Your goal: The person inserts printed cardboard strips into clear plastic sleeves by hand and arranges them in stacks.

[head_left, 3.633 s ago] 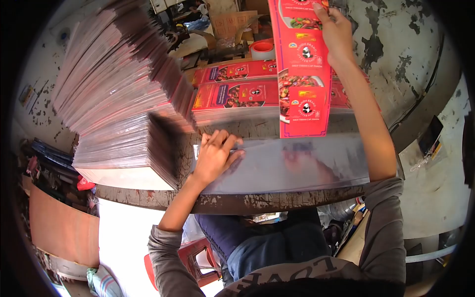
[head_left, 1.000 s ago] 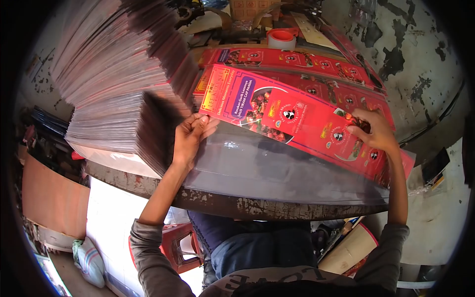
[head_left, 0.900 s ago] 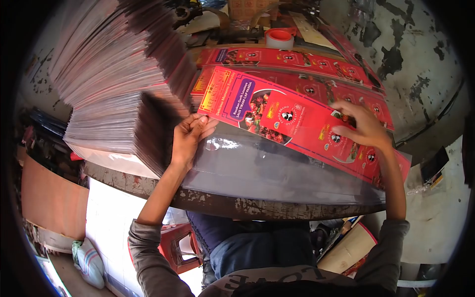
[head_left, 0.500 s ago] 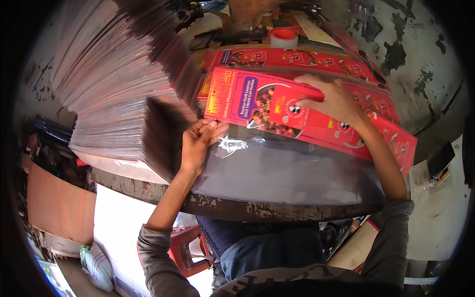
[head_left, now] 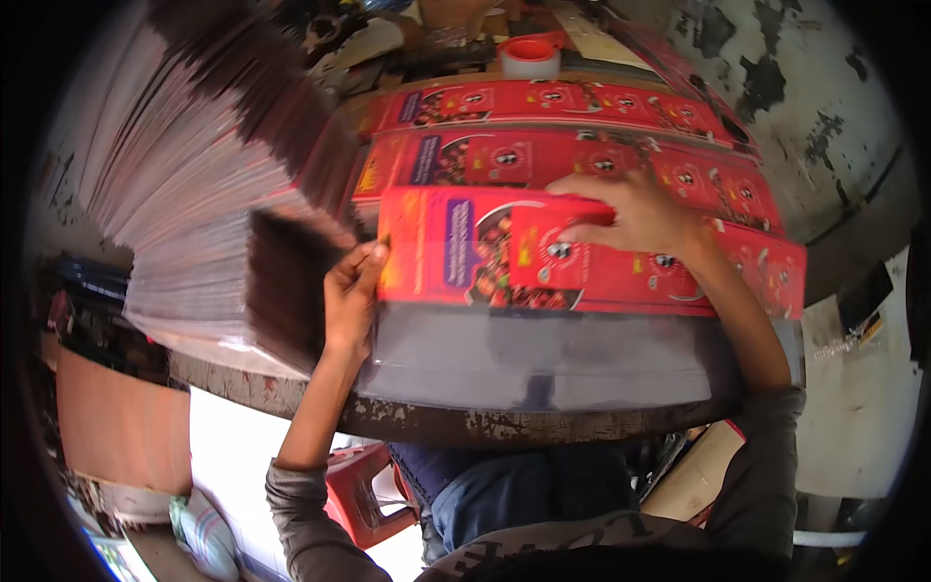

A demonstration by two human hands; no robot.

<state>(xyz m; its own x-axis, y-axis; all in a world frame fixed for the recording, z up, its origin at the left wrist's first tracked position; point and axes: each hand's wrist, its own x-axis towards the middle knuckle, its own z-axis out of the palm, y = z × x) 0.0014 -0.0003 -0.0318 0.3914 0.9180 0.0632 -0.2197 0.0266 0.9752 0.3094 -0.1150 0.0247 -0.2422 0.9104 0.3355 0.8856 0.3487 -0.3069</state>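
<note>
A long red printed card (head_left: 427, 223) with food pictures and a purple label lies across the table in front of me. Clear plastic (head_left: 456, 354) spreads below it and seems to overlap its lower part. My left hand (head_left: 351, 296) pinches the plastic's left edge, thumb on top, right at the card's left end. My right hand (head_left: 635, 218) grips the card from above around its middle, thumb and fingers apart across the red surface. Whether it holds one layer or several is blurred.
A tall fanned stack of plastic-edged sheets (head_left: 194, 223) stands at left, close to my left hand. More red printed cards (head_left: 543, 102) lie in rows behind. A tape roll (head_left: 530, 58) sits at the back. The table's worn front edge (head_left: 485, 424) is near my body.
The red card has come toward me and now lies straighter over the plastic. Both hands have shifted slightly left; my left hand stays pinched and my right hand keeps its grip.
</note>
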